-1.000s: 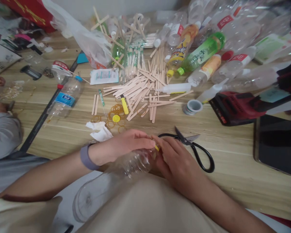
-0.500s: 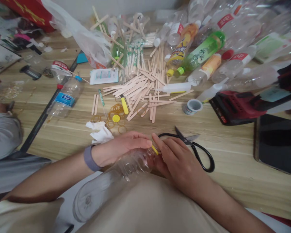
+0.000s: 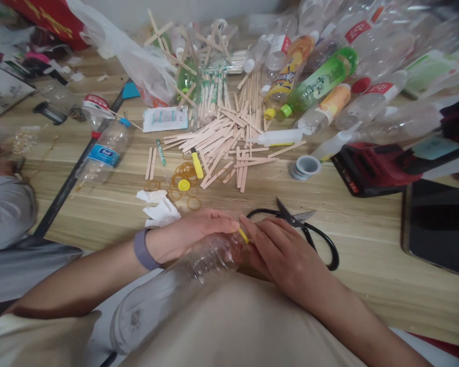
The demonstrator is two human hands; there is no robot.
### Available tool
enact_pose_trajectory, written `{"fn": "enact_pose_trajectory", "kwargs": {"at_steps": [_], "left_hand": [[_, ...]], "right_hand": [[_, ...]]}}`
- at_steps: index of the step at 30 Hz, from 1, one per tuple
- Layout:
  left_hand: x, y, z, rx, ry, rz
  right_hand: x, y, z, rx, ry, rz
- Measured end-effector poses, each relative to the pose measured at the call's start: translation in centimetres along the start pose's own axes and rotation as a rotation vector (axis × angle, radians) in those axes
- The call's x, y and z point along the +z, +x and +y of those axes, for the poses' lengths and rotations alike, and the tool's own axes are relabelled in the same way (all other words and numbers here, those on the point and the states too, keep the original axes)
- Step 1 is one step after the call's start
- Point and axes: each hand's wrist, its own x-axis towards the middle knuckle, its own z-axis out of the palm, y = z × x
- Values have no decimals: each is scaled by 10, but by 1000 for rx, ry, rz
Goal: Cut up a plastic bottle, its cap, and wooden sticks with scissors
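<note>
Clear bottle (image 3: 210, 255) slanted at table's (image 3: 367, 295) near edge, neck toward table, base over lap. Yellow ring (image 3: 244, 235) round neck. Left hand (image 3: 199, 232): fingers curled over bottle's shoulder, holding it. Right hand (image 3: 283, 250): fingers closed against neck beside ring. Black-handled scissors (image 3: 290, 219) just beyond right hand, blades slightly parted. White tissue scraps (image 3: 161, 210) near left hand. Farther out: rubber bands (image 3: 185, 176), yellow cap (image 3: 183, 185), heaped wooden sticks (image 3: 218, 140). Red-black power tool (image 3: 375, 168) on right, above dark phone (image 3: 438, 224).
</note>
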Motion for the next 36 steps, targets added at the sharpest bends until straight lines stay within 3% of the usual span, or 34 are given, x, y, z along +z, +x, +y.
{"fn": "enact_pose_trajectory", "kwargs": {"at_steps": [16,26,31,36], "left_hand": [[-6,5,-12,-10,21,-108],[-4,8,-13,-24,-39,-60],[3,6,-14,-125,26,-127],[2,5,-14,-114,-18,-97]], "right_hand": [[10,0,-6,23,-19,11],[15,-4,-11,71,-21,47],[14,-6,-4,61,0,120],[8,-6,2,61,18,94]]}}
